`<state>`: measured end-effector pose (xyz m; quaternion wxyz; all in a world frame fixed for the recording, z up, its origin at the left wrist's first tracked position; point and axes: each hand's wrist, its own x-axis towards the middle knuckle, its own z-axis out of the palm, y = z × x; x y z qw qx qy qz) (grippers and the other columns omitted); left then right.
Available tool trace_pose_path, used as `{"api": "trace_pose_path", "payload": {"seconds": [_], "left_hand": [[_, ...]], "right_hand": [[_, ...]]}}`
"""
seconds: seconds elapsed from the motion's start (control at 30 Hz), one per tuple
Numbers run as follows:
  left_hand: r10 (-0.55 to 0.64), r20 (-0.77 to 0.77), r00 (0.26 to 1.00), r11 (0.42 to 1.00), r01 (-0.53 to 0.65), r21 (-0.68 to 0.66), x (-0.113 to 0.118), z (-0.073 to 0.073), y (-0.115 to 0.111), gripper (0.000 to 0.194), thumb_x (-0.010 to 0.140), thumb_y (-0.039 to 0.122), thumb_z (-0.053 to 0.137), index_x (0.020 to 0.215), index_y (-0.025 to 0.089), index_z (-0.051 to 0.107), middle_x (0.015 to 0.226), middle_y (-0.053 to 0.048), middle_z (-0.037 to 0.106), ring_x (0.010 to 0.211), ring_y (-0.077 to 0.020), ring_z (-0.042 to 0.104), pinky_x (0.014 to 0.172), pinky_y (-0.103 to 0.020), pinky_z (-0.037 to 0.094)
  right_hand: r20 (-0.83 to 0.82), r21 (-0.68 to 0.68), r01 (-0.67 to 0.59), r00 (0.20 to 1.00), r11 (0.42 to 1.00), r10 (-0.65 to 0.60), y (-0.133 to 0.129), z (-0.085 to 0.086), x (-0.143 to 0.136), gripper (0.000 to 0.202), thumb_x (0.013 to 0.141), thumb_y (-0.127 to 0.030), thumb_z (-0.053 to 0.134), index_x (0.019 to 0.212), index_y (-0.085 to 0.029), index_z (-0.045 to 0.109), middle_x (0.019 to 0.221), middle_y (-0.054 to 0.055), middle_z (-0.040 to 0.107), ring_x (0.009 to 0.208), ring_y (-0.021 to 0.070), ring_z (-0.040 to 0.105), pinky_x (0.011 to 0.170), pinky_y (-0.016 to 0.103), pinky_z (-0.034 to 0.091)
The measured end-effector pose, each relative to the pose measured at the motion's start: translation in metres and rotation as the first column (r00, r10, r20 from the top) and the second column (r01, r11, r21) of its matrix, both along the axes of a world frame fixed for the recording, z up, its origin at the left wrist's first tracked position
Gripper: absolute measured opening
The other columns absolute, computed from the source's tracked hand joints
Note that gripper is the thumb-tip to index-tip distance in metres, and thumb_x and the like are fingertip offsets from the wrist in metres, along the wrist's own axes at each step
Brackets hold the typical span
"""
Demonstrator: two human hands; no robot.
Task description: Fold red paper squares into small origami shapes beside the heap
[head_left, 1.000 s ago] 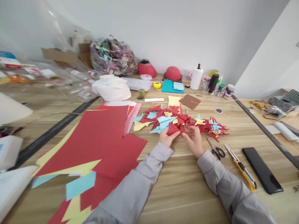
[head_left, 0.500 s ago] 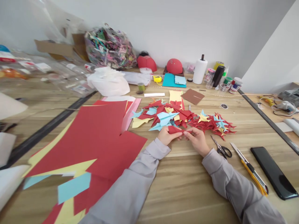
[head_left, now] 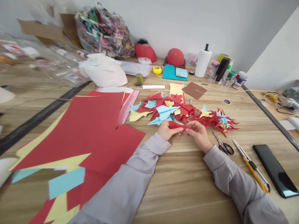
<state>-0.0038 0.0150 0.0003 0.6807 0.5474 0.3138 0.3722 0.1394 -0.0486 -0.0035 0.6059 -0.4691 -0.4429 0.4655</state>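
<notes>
A small folded red paper [head_left: 175, 125] is held between my two hands. My left hand [head_left: 168, 131] is closed on its left part, thumb along the lower edge. The right end is pinched in the fingertips of my right hand [head_left: 198, 133], close to the left thumb. Just beyond my hands lies a heap of folded red, blue and yellow paper pieces [head_left: 167, 111]. More red folded pieces [head_left: 213, 118] continue the heap to the right. Large red sheets [head_left: 95, 124] spread over the table on the left, with yellow and blue paper around them.
Scissors [head_left: 224, 146], a yellow utility knife [head_left: 253, 168] and a black phone [head_left: 275, 171] lie to the right. Brown paper [head_left: 194, 90], a tape measure [head_left: 157, 70], a white roll [head_left: 203, 63] and a bag of colourful scraps [head_left: 105, 32] stand farther back.
The camera view has shifted slightly, so the table items appear displaced. Both hands still hold the red paper, with the fingers only slightly moved.
</notes>
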Motion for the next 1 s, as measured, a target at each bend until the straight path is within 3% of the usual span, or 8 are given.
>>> {"api": "trace_pose_path", "payload": {"seconds": [0.27, 0.6, 0.77, 1.0], "left_hand": [[0.053, 0.047, 0.997, 0.998, -0.052, -0.037, 0.0027, -0.0045, 0.0013, 0.042, 0.048, 0.028, 0.083, 0.081, 0.009, 0.065, 0.054, -0.002, 0.065, 0.043, -0.0122, 0.057, 0.045, -0.025, 0.049], [0.042, 0.065, 0.997, 0.998, -0.038, -0.055, 0.0018, -0.0071, 0.0023, 0.028, 0.049, 0.026, 0.081, 0.066, 0.01, 0.065, 0.051, -0.001, 0.063, 0.04, -0.0111, 0.054, 0.04, -0.023, 0.044], [0.02, 0.074, 0.997, 0.995, -0.013, -0.098, 0.0016, -0.0072, 0.0033, 0.029, 0.048, 0.024, 0.081, 0.072, 0.01, 0.07, 0.053, -0.003, 0.065, 0.041, -0.0112, 0.055, 0.041, -0.023, 0.044], [-0.036, 0.099, 0.994, 0.991, 0.048, -0.126, -0.0008, -0.0065, 0.0051, 0.022, 0.043, 0.021, 0.082, 0.06, 0.012, 0.071, 0.056, -0.004, 0.067, 0.041, -0.0126, 0.057, 0.042, -0.025, 0.048]], "right_hand": [[-0.095, -0.028, 0.069, 0.993, 0.997, -0.071, 0.0012, -0.0015, -0.0009, 0.012, 0.06, -0.021, 0.075, 0.066, -0.019, 0.065, 0.052, -0.005, 0.06, 0.046, 0.0086, 0.052, 0.048, 0.023, 0.043], [-0.002, 0.031, -0.01, 1.0, 0.999, 0.01, 0.0006, -0.0009, -0.0003, 0.016, 0.065, -0.024, 0.073, 0.079, -0.02, 0.069, 0.062, -0.003, 0.063, 0.052, 0.0093, 0.055, 0.053, 0.024, 0.046], [-0.037, 0.007, 0.023, 0.999, 1.0, -0.022, 0.0004, -0.0001, -0.0006, 0.008, 0.064, -0.02, 0.072, 0.071, -0.022, 0.072, 0.054, -0.003, 0.062, 0.047, 0.0091, 0.052, 0.049, 0.024, 0.042], [-0.007, 0.009, 0.028, 1.0, 1.0, -0.028, -0.0006, 0.0018, -0.0014, 0.002, 0.063, -0.02, 0.071, 0.065, -0.021, 0.071, 0.056, -0.002, 0.063, 0.049, 0.0104, 0.052, 0.049, 0.025, 0.042]]}}
